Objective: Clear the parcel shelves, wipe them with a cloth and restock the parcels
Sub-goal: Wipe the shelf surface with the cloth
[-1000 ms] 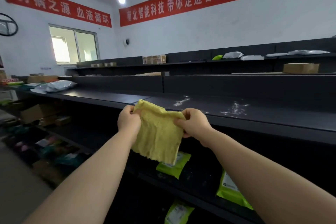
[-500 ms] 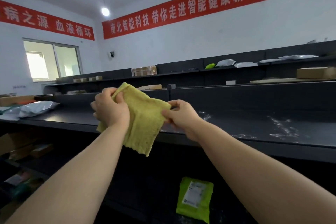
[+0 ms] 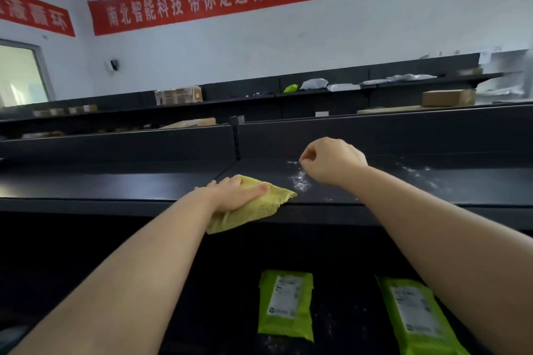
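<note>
left hand (image 3: 236, 193) flat, fingers straight, pressing cloth (image 3: 259, 207) on shelf (image 3: 115, 186) front edge, cloth overhanging | right hand (image 3: 331, 160) clenched, empty, above white dust (image 3: 300, 181) | shelf top runs wide leftward

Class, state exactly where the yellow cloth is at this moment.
In the head view, the yellow cloth lies left of centre on the front edge of the dark shelf, under the left hand, with white powder just to its right.
</note>
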